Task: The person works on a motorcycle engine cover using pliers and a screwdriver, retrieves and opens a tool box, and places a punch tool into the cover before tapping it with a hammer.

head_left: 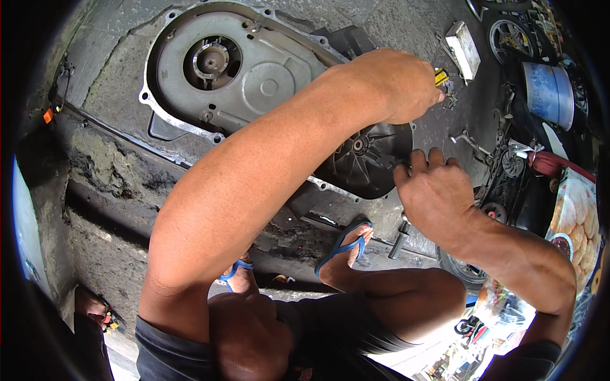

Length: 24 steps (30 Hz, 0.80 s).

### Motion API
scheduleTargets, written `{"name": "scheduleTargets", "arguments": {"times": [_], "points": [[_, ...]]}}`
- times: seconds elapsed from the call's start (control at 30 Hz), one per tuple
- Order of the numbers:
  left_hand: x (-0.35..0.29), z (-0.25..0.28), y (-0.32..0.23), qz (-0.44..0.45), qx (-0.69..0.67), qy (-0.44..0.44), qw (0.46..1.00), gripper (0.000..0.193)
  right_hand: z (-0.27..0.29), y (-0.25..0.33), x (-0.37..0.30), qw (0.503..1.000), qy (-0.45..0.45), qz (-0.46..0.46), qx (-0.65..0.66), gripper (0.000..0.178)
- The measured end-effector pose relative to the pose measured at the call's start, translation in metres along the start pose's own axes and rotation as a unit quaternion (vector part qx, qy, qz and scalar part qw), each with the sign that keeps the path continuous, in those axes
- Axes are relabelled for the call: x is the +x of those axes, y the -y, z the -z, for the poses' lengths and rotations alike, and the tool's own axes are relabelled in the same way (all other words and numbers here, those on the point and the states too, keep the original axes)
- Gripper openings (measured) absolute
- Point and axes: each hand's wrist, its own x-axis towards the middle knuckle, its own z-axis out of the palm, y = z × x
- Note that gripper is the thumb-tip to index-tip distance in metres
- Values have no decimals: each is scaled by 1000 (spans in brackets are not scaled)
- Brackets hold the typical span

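A long grey metal engine casing (283,86) lies on the ground in front of me, with a round bearing seat at its left end and a dark ribbed hollow at its right end. My left arm reaches across it. My left hand (406,86) is closed round a tool with a yellow handle end (440,77), above the casing's right part; the rest of the tool is hidden by the hand. At the right end my right hand (438,193) has its thumb and bent fingers at the casing's rim, seemingly gripping it.
A white box (463,51) stands beyond my left hand. Metal parts and a blue cylindrical container (548,95) crowd the right side. A tool with a dark grip (399,240) lies by my foot in a blue flip-flop (346,247). A concrete ledge (114,165) runs along the left.
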Motion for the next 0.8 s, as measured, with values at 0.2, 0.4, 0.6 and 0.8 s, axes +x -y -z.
{"name": "scheduleTargets", "arguments": {"times": [0.2,0.4,0.6,0.8], "points": [[-2,-3,-1,-12,-28,-12,999,55,7,2,5,1000,9,-6,23,16],[-11,-8,-8,-49,-7,-9,999,49,4,2,3,1000,5,-16,23,17],[-20,3,-23,-78,-10,64,995,37,4,6,2,1000,-14,-26,1,16],[-31,4,-22,-56,-22,109,992,31,-4,10,7,999,-45,-12,-2,16]]}}
